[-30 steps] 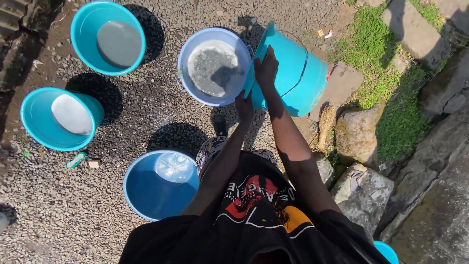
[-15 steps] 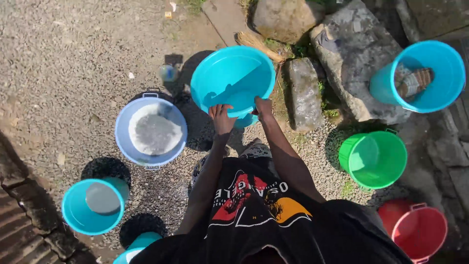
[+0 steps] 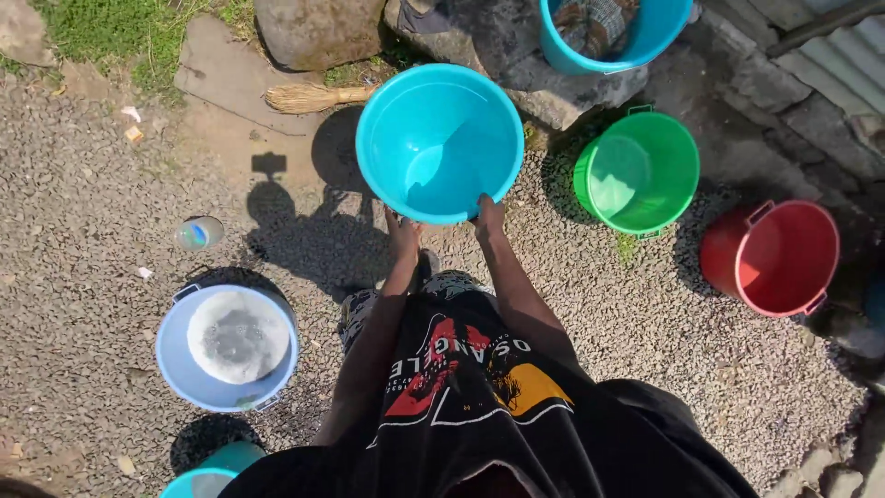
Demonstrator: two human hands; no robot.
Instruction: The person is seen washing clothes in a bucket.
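I hold an empty turquoise bucket point(image 3: 439, 140) out in front of me, above the gravel. My left hand point(image 3: 404, 233) grips its near rim on the left. My right hand point(image 3: 489, 218) grips the near rim on the right. The bucket's inside is bare and partly in shadow. Both arms reach forward from my black printed shirt.
A light-blue bucket of foamy water point(image 3: 227, 347) stands at lower left. A green bucket point(image 3: 638, 172) and a red bucket point(image 3: 772, 257) stand at right. Another turquoise bucket with cloth point(image 3: 612, 32) sits on rocks at the top. A straw broom point(image 3: 313, 97) lies at the back.
I have turned to the right with the turquoise bucket in both hands. The foamy light-blue bucket slid to lower left, and the green and red buckets came into fuller view.
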